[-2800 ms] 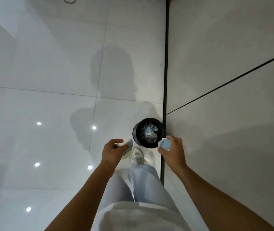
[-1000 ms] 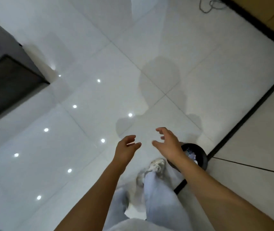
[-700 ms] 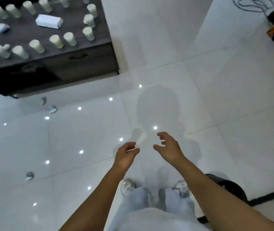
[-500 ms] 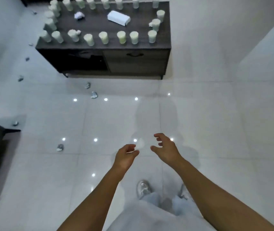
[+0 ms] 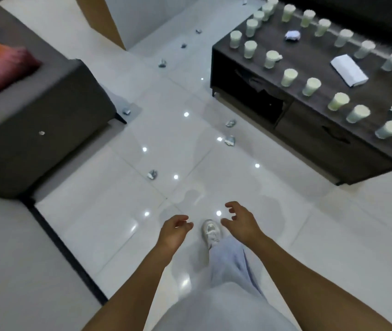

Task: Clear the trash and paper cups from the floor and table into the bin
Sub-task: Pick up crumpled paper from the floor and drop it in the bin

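Note:
My left hand and my right hand hang in front of me, both empty with loosely curled fingers. Several crumpled bits of trash lie on the white floor ahead, the nearest one to the left and two more by the table's corner. Several pale paper cups stand upright on the dark low table at the upper right. A crumpled paper wad and a white tissue pack also lie on the table top. The bin is out of view.
A grey sofa with a pink cushion fills the left side. More scraps trail away along the floor between sofa and table. My shoe and trouser leg are below my hands.
I dropped the two cups held over the bin, and both hands are now empty. My view has swung away from the bin towards the sofa, table and littered floor.

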